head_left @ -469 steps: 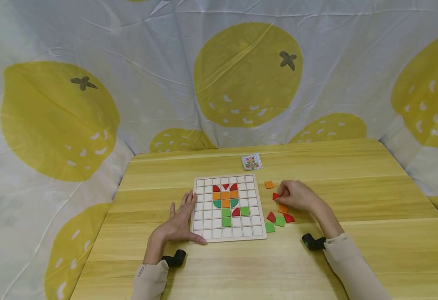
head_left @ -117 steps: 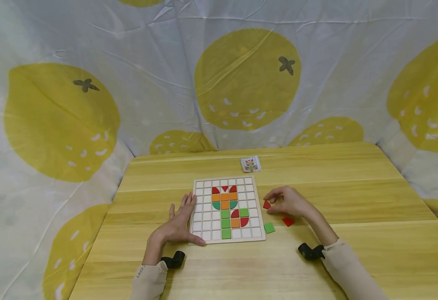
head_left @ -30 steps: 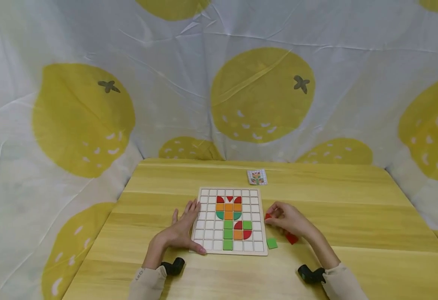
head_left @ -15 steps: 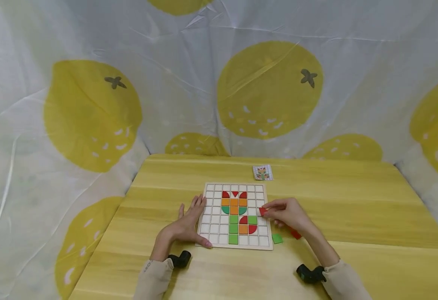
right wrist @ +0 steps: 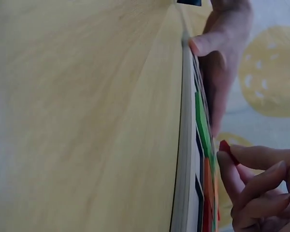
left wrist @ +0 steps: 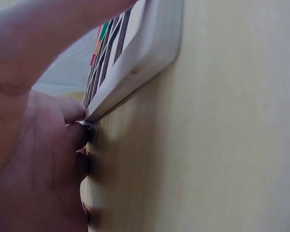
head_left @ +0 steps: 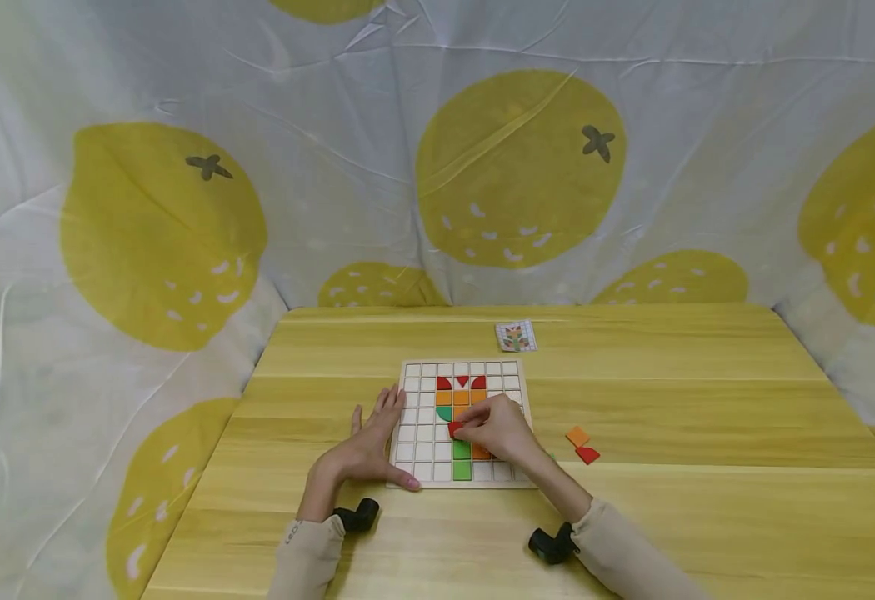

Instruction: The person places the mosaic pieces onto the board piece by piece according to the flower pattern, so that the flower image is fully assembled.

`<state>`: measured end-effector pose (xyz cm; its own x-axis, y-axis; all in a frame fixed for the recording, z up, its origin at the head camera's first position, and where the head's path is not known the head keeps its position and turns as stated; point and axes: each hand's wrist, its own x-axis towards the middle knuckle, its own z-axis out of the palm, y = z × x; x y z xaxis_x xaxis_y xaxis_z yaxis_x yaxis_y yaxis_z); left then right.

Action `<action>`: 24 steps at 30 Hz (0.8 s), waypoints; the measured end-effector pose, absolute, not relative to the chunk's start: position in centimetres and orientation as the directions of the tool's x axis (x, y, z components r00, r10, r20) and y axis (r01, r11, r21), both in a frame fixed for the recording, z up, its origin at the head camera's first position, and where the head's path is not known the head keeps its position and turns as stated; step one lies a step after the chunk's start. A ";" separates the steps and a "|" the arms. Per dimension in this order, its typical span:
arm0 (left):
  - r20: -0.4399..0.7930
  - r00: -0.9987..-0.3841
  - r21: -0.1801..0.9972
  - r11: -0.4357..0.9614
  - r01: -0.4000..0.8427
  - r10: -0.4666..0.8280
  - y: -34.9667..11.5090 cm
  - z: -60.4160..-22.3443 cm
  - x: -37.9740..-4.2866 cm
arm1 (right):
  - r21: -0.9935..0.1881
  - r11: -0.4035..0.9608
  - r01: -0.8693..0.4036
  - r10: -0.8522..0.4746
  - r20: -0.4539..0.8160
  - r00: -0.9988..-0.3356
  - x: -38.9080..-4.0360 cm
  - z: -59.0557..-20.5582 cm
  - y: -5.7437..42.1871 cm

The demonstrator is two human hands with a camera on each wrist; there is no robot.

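Note:
A wooden grid board [head_left: 426, 485] lies on the table with a flower pattern of red, orange, teal and green tiles in its cells. My left hand [head_left: 366, 448] rests against the board's left side with fingers straight and spread, its thumb at the front edge near the corner. Over the middle of the board, my right hand [head_left: 503, 431] pinches a red tile [head_left: 455, 429] between thumb and fingertips, just left of the green stem. In the right wrist view this red tile [right wrist: 224, 146] shows at the fingertips, above the board's surface. My right hand hides the pattern's right side.
An orange square tile [head_left: 577, 436] and a red quarter-round tile [head_left: 588, 455] lie right of the board. A green tile [head_left: 553, 457] peeks out beside the right wrist. Behind the board lies a small pattern card [head_left: 516, 336]. A lemon-print cloth [head_left: 520, 167] hangs behind the table.
My right hand has carried the red tile leftward from beside the board to over its middle, uncovering the orange tile. Since the oldest frame, several tiles have joined the pattern. The left hand stays.

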<state>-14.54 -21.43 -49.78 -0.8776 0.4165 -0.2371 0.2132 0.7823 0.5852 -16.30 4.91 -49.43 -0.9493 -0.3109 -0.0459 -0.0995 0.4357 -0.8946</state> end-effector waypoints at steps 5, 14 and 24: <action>-0.233 -0.878 0.590 0.778 0.214 0.419 -21.4 -49.7 -14.5 | -0.864 0.484 -0.136 -0.304 -0.020 -0.953 -16.3 -49.5 3.7; -0.236 -0.875 0.586 0.780 0.219 0.423 -21.4 -49.7 -14.6 | -0.827 0.529 -0.190 -0.346 -0.006 -0.938 -16.4 -49.8 3.6; -0.248 -0.874 0.584 0.784 0.210 0.419 -21.5 -49.5 -14.6 | -0.821 0.534 -0.200 -0.385 -0.026 -0.922 -16.9 -49.8 3.9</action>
<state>-14.58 -21.52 -49.54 -0.8738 0.4185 -0.2475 0.2100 0.7840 0.5841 -16.94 3.91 -49.81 -0.9223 -0.3855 -0.0261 -0.2001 0.5343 -0.8213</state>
